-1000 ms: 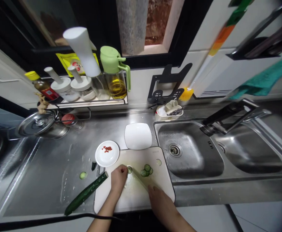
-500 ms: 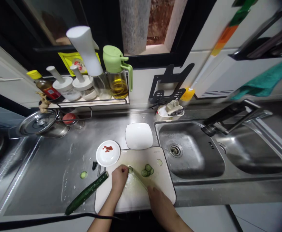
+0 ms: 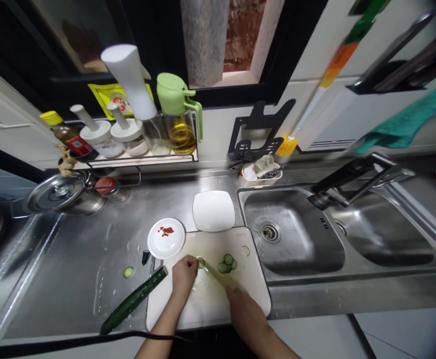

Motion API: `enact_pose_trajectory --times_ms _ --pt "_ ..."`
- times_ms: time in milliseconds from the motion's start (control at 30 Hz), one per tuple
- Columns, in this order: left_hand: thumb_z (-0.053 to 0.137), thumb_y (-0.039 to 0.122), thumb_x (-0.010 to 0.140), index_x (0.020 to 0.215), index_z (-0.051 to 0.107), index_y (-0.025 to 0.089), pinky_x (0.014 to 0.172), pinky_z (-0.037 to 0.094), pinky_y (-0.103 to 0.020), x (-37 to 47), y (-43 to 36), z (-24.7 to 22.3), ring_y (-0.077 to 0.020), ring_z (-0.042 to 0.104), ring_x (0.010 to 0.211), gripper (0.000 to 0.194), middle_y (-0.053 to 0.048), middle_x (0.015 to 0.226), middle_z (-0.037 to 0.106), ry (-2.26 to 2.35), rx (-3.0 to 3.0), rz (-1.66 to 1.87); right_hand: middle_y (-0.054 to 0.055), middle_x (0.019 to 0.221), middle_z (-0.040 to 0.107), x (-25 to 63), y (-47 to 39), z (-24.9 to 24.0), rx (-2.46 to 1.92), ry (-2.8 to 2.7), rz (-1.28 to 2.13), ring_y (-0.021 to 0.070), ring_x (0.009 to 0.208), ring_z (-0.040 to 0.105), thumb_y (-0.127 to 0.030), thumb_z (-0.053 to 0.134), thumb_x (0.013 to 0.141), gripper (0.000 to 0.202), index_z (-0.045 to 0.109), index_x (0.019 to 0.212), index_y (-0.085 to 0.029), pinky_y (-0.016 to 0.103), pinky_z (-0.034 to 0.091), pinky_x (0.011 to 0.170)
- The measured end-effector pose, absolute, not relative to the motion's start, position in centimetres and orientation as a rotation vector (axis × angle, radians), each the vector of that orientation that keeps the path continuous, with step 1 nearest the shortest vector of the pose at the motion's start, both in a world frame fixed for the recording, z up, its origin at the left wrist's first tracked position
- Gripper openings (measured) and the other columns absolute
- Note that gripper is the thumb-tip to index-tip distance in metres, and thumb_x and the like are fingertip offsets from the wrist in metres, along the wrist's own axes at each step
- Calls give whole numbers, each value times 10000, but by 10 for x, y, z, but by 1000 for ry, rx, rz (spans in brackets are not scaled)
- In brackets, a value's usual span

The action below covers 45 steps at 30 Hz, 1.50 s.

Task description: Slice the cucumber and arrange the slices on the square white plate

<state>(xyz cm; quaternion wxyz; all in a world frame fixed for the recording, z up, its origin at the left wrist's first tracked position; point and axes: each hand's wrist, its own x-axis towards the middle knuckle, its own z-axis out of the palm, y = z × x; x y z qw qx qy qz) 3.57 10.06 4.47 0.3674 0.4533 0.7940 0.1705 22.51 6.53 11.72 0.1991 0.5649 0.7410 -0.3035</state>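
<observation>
My left hand [image 3: 184, 275] is closed on the cutting board [image 3: 210, 311], its fingertips pinched at the edge of a cucumber slice [image 3: 201, 263]. Wrapped around a knife handle is my right hand [image 3: 244, 310]. The knife blade [image 3: 216, 277] slants up and left over the board, its tip close to that slice. Several cut cucumber slices [image 3: 227, 264] lie overlapping right of the blade, and a paler slice [image 3: 245, 251] rests near the board's right edge. A long dark green cucumber [image 3: 134, 300] lies across the board's left edge onto the steel counter.
Behind the board stand a round plate [image 3: 173, 243] with red bits and a white squarish dish [image 3: 214, 211]. A double sink [image 3: 296, 267] with a black faucet [image 3: 330, 182] is at right. Bottles and jars fill a rack [image 3: 146, 162]. Cucumber scraps [image 3: 128, 272] lie at left.
The view has shifted slightly. Both hands, the knife and the cucumber pieces keep almost the same places on the board.
</observation>
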Motion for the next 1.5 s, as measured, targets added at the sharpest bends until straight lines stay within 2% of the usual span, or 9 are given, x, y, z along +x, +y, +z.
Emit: enact_pose_trajectory --times_ms 167,367,467,600,667,733,933,1267,1500 --pt "530 237 782 681 670 191 656 382 -215 36 99 45 -136 618 673 178 8 657 676 2035 1164 448 117 1071 679 246 54 113 1595 2098 -896 214 979 637 50 287 817 503 603 1160 -139 273 454 805" --pt "484 244 836 784 678 208 645 384 -233 23 92 53 -157 617 675 204 -16 694 674 2176 1321 371 107 1016 696 270 42 110 1631 2066 -924 223 947 646 54 308 783 502 628 1113 -148 283 459 778" --pt "469 242 859 931 671 195 664 403 -258 18 88 56 -188 622 742 220 -72 818 677 2296 1471 297 109 1030 696 274 37 105 1642 2111 -904 220 945 647 50 310 789 502 632 1113 -159 278 459 774" --pt "468 205 858 1076 632 183 790 444 -291 27 93 55 -201 613 907 273 -103 1035 644 2178 1588 483 108 1033 698 273 35 103 1628 2121 -876 216 931 652 42 308 802 493 631 1117 -157 266 464 752" --pt "513 196 829 1040 645 186 811 449 -289 40 101 54 -184 605 901 249 -75 981 647 1935 1617 543 107 1024 700 272 35 104 1604 2119 -868 211 918 656 51 305 799 498 629 1118 -150 259 465 746" --pt "580 188 776 959 669 185 757 448 -271 55 111 53 -159 594 802 203 -39 860 638 1733 1603 482 113 1060 692 271 36 105 1580 2117 -848 211 931 654 65 305 788 519 616 1147 -143 257 464 754" --pt "638 82 632 782 675 175 671 393 -229 86 130 51 -128 562 739 180 -18 809 621 1664 1546 204 119 1073 687 271 38 109 1576 2080 -860 213 954 652 49 318 808 498 612 1158 -148 259 466 770" --pt "565 28 603 653 636 177 673 387 -207 87 130 55 -117 572 731 172 5 742 639 1628 1487 263 124 1103 671 271 37 109 1593 2039 -873 220 976 640 37 319 809 502 600 1183 -146 269 469 787" --pt "548 58 643 643 594 175 604 368 -191 79 122 51 -92 541 622 126 38 631 600 1686 1345 362 110 1032 679 275 39 112 1609 2073 -898 208 919 652 42 322 807 454 631 1071 -161 249 458 723"
